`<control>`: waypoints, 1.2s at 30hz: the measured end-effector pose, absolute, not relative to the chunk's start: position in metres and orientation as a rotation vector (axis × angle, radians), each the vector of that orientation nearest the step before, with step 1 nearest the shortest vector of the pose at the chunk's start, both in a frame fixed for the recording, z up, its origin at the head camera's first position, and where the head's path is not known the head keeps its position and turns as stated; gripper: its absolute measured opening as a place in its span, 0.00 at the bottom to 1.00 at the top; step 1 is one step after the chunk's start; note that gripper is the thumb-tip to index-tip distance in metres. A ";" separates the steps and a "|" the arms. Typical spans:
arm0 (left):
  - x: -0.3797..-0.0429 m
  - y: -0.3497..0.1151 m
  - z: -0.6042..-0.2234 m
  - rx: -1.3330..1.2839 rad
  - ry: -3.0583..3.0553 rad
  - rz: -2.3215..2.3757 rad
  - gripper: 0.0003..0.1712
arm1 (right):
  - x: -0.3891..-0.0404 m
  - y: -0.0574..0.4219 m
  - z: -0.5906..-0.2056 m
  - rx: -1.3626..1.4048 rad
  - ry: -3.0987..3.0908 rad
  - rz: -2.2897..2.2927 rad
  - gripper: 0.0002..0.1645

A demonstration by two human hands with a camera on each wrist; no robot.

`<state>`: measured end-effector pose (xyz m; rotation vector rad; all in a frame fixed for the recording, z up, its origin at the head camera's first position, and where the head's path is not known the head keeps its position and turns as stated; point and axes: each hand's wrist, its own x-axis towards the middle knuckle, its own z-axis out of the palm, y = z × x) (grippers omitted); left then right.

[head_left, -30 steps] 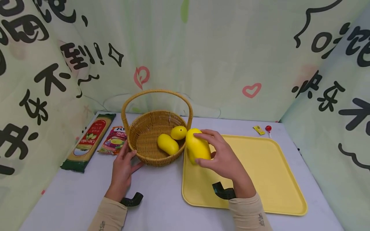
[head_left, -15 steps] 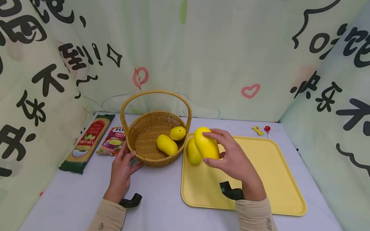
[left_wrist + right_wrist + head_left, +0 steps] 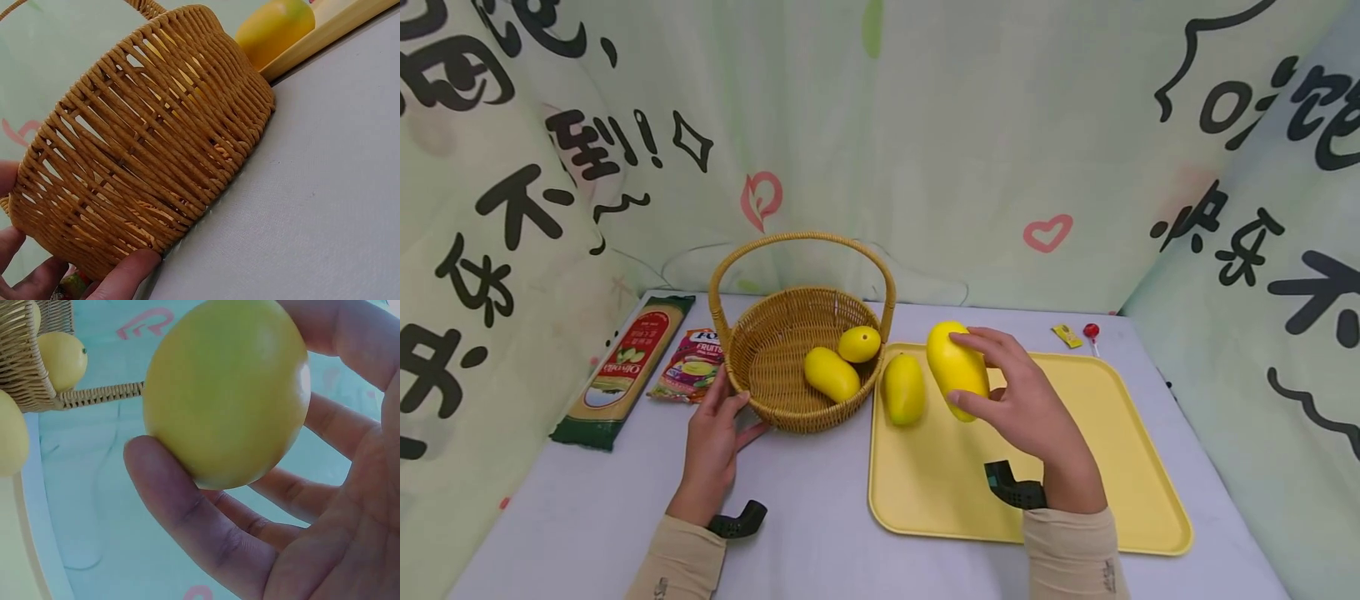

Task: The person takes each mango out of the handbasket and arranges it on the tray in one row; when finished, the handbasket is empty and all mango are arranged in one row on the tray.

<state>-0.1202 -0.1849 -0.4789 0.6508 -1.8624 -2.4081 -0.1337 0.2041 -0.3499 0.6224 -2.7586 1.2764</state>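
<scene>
My right hand (image 3: 1026, 400) pinches a yellow mango (image 3: 957, 371) between thumb and fingers, held above the left part of the yellow tray (image 3: 1000, 508). In the right wrist view the mango (image 3: 228, 394) fills the middle, the thumb across its lower left side. A second mango (image 3: 904, 389) lies on the tray at its left edge. My left hand (image 3: 715, 442) holds the near left side of the wicker basket (image 3: 767, 367), thumb low on the wall in the left wrist view. Two mangoes, one long (image 3: 832, 375) and one end-on (image 3: 859, 343), lie inside the basket.
Left of the basket lie a long green-ended package (image 3: 628, 367) and a colourful fruit candy bag (image 3: 691, 367). Behind the tray are a small yellow packet (image 3: 1067, 336) and a red lollipop (image 3: 1092, 331). The basket's tall handle (image 3: 801, 237) arches upward. Printed curtains enclose the table.
My right hand has carried its mango rightward, away from the basket and over the tray. The mango at the tray's left edge now shows fully. My left hand stays at the basket.
</scene>
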 end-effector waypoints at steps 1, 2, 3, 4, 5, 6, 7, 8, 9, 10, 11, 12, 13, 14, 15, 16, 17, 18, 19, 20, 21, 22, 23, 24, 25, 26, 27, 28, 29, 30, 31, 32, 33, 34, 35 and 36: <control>-0.120 -0.185 -0.479 0.649 -1.863 -2.408 0.38 | -0.135 0.205 -0.351 0.612 -2.763 1.273 0.39; -0.120 -0.185 -0.479 0.645 -1.863 -2.408 0.38 | -0.136 0.205 -0.351 0.602 -2.767 1.271 0.39; -0.120 -0.185 -0.479 0.642 -1.862 -2.410 0.38 | -0.137 0.206 -0.352 0.594 -2.769 1.270 0.38; -0.120 -0.185 -0.479 0.639 -1.861 -2.412 0.39 | -0.139 0.206 -0.353 0.587 -2.769 1.276 0.38; -0.120 -0.185 -0.479 0.636 -1.859 -2.414 0.39 | -0.140 0.206 -0.354 0.580 -2.768 1.284 0.38; -0.120 -0.185 -0.479 0.633 -1.859 -2.415 0.39 | -0.141 0.207 -0.356 0.574 -2.767 1.294 0.38; -0.120 -0.185 -0.479 0.632 -1.858 -2.417 0.39 | -0.143 0.207 -0.357 0.568 -2.766 1.300 0.38; -0.120 -0.185 -0.479 0.632 -1.856 -2.419 0.39 | -0.144 0.207 -0.358 0.561 -2.766 1.305 0.37; -0.120 -0.185 -0.479 0.632 -1.855 -2.420 0.39 | -0.145 0.208 -0.360 0.555 -2.766 1.310 0.37; -0.120 -0.185 -0.479 0.633 -1.853 -2.422 0.39 | -0.147 0.208 -0.361 0.548 -2.765 1.318 0.37; -0.120 -0.185 -0.479 0.635 -1.851 -2.424 0.38 | -0.148 0.208 -0.363 0.540 -2.766 1.318 0.37; -0.120 -0.185 -0.479 0.635 -1.850 -2.425 0.38 | -0.150 0.208 -0.364 0.532 -2.766 1.316 0.37; -0.120 -0.185 -0.479 0.637 -1.849 -2.427 0.38 | -0.151 0.208 -0.366 0.522 -2.768 1.308 0.37; -0.120 -0.186 -0.479 0.637 -1.849 -2.427 0.38 | -0.152 0.208 -0.367 0.514 -2.769 1.305 0.37; -0.120 -0.186 -0.479 0.637 -1.848 -2.428 0.38 | -0.154 0.208 -0.369 0.504 -2.772 1.303 0.37; -0.120 -0.186 -0.479 0.636 -1.849 -2.429 0.38 | -0.155 0.208 -0.371 0.493 -2.775 1.300 0.37; -0.120 -0.186 -0.479 0.635 -1.849 -2.430 0.38 | -0.157 0.207 -0.372 0.481 -2.780 1.293 0.37; -0.120 -0.186 -0.479 0.634 -1.850 -2.431 0.38 | -0.159 0.207 -0.374 0.470 -2.785 1.291 0.37; -0.120 -0.186 -0.479 0.634 -1.850 -2.432 0.38 | -0.160 0.207 -0.376 0.458 -2.791 1.292 0.37; -0.120 -0.186 -0.479 0.635 -1.851 -2.433 0.38 | -0.161 0.208 -0.378 0.449 -2.796 1.297 0.37; -0.120 -0.186 -0.479 0.636 -1.851 -2.434 0.38 | -0.163 0.208 -0.380 0.437 -2.803 1.301 0.37; -0.120 -0.186 -0.479 0.637 -1.851 -2.435 0.38 | -0.164 0.208 -0.382 0.429 -2.808 1.302 0.38; -0.120 -0.186 -0.479 0.639 -1.852 -2.434 0.38 | -0.165 0.208 -0.383 0.422 -2.813 1.302 0.38; -0.120 -0.186 -0.479 0.641 -1.853 -2.434 0.38 | -0.166 0.209 -0.385 0.416 -2.817 1.303 0.38; -0.120 -0.186 -0.479 0.643 -1.852 -2.434 0.38 | -0.167 0.209 -0.386 0.410 -2.822 1.302 0.38; -0.120 -0.186 -0.480 0.644 -1.851 -2.433 0.38 | -0.168 0.209 -0.388 0.405 -2.828 1.299 0.38; -0.120 -0.186 -0.480 0.644 -1.851 -2.434 0.38 | -0.169 0.209 -0.390 0.400 -2.835 1.294 0.38; -0.120 -0.186 -0.480 0.644 -1.850 -2.435 0.38 | -0.171 0.209 -0.391 0.395 -2.841 1.290 0.38; -0.120 -0.186 -0.480 0.645 -1.850 -2.434 0.38 | -0.172 0.209 -0.393 0.389 -2.849 1.284 0.38; -0.120 -0.186 -0.480 0.645 -1.849 -2.435 0.38 | -0.173 0.210 -0.395 0.383 -2.856 1.277 0.38; -0.120 -0.186 -0.480 0.644 -1.849 -2.435 0.38 | -0.174 0.210 -0.397 0.379 -2.864 1.268 0.38; -0.120 -0.186 -0.480 0.642 -1.848 -2.436 0.38 | -0.175 0.210 -0.399 0.376 -2.871 1.258 0.38; -0.120 -0.186 -0.481 0.642 -1.848 -2.436 0.38 | -0.176 0.210 -0.401 0.374 -2.876 1.250 0.39; -0.120 -0.186 -0.480 0.640 -1.848 -2.436 0.38 | -0.177 0.210 -0.403 0.375 -2.881 1.237 0.39; -0.120 -0.186 -0.480 0.638 -1.848 -2.436 0.38 | -0.178 0.210 -0.404 0.375 -2.886 1.220 0.39; -0.120 -0.186 -0.480 0.635 -1.848 -2.437 0.38 | -0.179 0.210 -0.406 0.377 -2.891 1.202 0.39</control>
